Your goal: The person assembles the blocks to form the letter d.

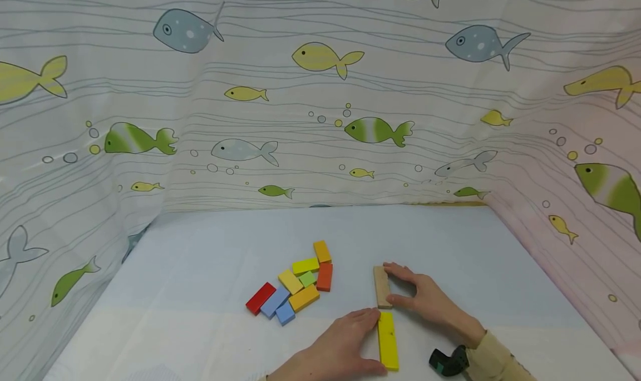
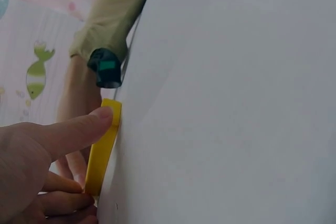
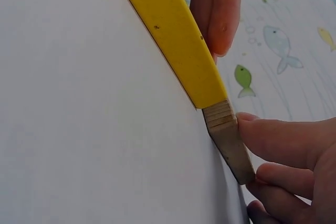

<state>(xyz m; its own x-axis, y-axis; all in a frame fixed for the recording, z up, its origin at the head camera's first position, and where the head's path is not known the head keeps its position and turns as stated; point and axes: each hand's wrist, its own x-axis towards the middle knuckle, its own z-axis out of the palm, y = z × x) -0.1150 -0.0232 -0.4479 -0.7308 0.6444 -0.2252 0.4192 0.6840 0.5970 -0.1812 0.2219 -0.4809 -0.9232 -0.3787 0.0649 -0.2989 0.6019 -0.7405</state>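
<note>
My left hand (image 1: 336,347) spans a long yellow block (image 1: 388,345) lying on the table, thumb at its near end and fingers at its far end. In the left wrist view, that thumb presses on one end of the yellow block (image 2: 103,150). Just beyond it lies a plain wooden block (image 1: 382,287), which my right hand (image 1: 430,300) pinches between thumb and fingers at its two ends. Seen from the right wrist, the wooden block (image 3: 228,145) sits nearly end to end with the yellow one, roughly in line.
Left of the hands lies a loose cluster of coloured blocks, among them a red block (image 1: 261,298), a blue block (image 1: 275,302) and an orange-red block (image 1: 324,277). A dark wrist device (image 1: 449,361) sits by my right sleeve. A fish-print curtain (image 1: 320,147) surrounds the white table (image 1: 200,270).
</note>
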